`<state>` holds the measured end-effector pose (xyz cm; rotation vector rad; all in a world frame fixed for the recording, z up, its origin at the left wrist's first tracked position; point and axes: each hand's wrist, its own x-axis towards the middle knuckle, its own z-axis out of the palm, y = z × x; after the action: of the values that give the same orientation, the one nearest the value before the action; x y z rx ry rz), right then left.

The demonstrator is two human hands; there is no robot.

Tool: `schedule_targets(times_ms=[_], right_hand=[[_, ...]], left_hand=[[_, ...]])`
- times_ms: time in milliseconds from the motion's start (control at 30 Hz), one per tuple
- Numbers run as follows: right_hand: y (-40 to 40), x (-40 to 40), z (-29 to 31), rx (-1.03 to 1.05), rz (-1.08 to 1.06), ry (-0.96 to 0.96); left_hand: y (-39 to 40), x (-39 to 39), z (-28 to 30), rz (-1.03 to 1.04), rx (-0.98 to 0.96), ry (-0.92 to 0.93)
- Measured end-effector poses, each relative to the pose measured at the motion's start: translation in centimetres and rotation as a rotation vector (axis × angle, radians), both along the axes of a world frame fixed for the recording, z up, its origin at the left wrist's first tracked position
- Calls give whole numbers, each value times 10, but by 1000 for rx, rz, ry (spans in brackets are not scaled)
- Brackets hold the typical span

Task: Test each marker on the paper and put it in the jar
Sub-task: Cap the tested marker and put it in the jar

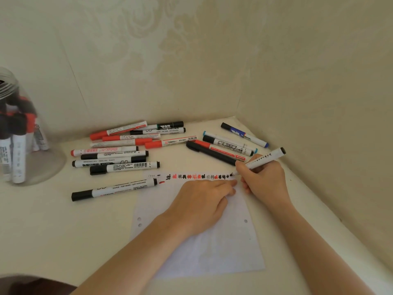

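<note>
My right hand (263, 179) grips a white marker with a black end (265, 157), its tip touching the top right of the white paper (191, 258). A row of red and black test marks (197, 176) runs along the paper's top edge. My left hand (202, 199) lies flat on the paper, fingers together, pressing it down. The clear jar (19, 133) stands at the far left with several markers inside. A black-capped marker (114, 189) lies across the paper's top left corner.
Several red and black markers (127, 145) lie in a heap behind the paper. A smaller group with black, red and blue markers (231, 143) lies near the wall corner at the right. Walls close in at the back and right of the pale table (63, 231).
</note>
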<state>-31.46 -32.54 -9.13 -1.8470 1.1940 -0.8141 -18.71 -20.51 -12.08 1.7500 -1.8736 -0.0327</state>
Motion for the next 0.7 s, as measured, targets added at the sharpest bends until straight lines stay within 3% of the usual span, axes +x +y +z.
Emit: schedule_targets(times_ms=[700], right_hand=[[-1,1,-3,-14,-13,21]], left_hand=[[0,0,2,-15,13,22]])
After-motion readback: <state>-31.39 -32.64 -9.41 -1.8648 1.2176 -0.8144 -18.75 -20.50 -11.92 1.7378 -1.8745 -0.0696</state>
